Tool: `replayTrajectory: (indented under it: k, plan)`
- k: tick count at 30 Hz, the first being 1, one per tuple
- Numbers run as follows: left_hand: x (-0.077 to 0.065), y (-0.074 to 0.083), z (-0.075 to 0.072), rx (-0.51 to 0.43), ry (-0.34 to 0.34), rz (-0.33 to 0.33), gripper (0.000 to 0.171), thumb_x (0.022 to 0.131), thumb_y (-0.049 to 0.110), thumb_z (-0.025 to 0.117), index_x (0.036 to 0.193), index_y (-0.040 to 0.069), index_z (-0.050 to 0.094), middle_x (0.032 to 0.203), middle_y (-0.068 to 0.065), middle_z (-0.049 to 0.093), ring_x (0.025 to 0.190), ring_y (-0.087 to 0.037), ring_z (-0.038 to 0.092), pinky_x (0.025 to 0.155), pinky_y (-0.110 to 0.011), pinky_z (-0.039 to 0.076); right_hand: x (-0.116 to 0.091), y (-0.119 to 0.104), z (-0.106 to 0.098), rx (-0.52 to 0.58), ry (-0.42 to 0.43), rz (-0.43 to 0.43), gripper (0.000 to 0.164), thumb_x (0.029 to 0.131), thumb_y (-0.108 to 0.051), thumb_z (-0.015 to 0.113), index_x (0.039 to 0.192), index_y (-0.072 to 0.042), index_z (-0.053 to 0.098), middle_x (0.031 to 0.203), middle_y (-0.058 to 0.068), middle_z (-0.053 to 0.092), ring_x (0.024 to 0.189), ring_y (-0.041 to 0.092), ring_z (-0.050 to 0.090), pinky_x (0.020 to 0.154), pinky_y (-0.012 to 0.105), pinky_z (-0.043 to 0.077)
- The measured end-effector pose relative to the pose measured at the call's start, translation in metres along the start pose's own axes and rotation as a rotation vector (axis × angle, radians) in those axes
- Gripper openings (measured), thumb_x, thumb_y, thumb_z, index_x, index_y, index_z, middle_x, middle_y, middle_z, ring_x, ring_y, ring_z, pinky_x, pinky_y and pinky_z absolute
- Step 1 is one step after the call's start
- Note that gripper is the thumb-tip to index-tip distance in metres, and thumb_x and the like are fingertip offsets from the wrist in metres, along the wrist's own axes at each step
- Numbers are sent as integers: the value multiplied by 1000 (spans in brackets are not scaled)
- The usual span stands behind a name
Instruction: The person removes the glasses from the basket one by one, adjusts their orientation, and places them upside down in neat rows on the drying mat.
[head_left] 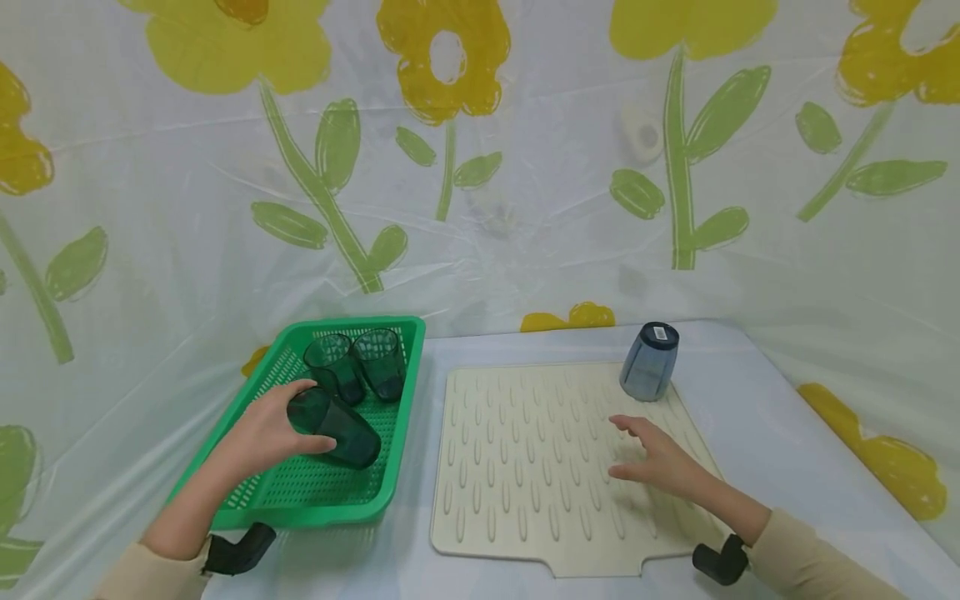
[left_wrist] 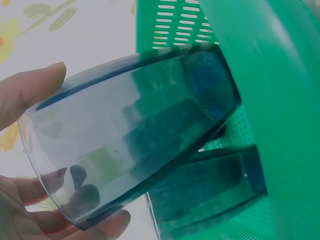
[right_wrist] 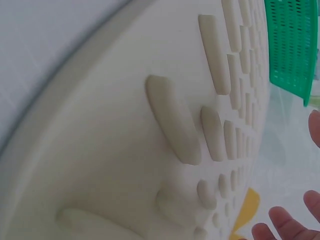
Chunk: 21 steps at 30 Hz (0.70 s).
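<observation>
My left hand grips a dark blue-tinted drinking glass by its rim end, thumb on one side and fingers on the other. The glass lies tilted over the green basket, its base toward the right. In the left wrist view the held glass overlaps another glass behind it. Over the ribbed cream drying mat, my right hand holds nothing, thumb and fingers spread apart. An upside-down blue glass stands at the mat's far right corner, beyond the right hand.
Two more glasses, one on the left and one on the right, sit at the back of the basket. A white cloth covers the table. A flower-printed sheet hangs behind it.
</observation>
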<state>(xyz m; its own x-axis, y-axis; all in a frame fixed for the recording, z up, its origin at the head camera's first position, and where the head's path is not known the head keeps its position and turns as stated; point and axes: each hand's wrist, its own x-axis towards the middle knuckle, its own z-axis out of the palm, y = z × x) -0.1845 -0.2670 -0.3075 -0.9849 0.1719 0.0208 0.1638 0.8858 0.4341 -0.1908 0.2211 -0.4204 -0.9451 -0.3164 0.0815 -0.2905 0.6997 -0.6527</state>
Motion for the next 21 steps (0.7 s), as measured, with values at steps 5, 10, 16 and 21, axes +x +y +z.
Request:
replayTrajectory:
  k: [5, 10, 16, 21]
  plan:
    - [-1, 0, -1, -16, 34, -33, 94, 70, 49, 74, 137, -3, 32, 135, -33, 32, 116, -50, 36, 81, -59, 41, -1, -3, -1, 11, -6, 11, 73, 75, -23, 75, 131, 7, 40, 127, 27, 45, 112, 44, 45, 87, 54, 43]
    - [-2, -1, -2, -51, 56, -53, 94, 71, 49, 73, 137, -3, 33, 131, -30, 39, 112, -45, 44, 78, -52, 45, -2, -4, -1, 22, -19, 26, 73, 75, -23, 75, 131, 7, 39, 128, 27, 44, 113, 44, 44, 88, 54, 42]
    - [-1, -1, -3, -127, 54, -110, 95, 74, 46, 72, 140, -5, 28, 134, -30, 37, 113, -44, 44, 79, -49, 47, 0, -1, 0, 4, -8, 21, 74, 74, -22, 76, 132, 6, 39, 128, 27, 45, 113, 44, 44, 88, 54, 42]
    - [-2, 0, -4, -175, 42, -163, 97, 76, 46, 70, 143, -3, 20, 135, -30, 34, 115, -44, 42, 80, -49, 46, 2, 1, 1, 0, -5, 24, 74, 74, -21, 76, 132, 5, 39, 127, 26, 45, 113, 43, 44, 89, 54, 42]
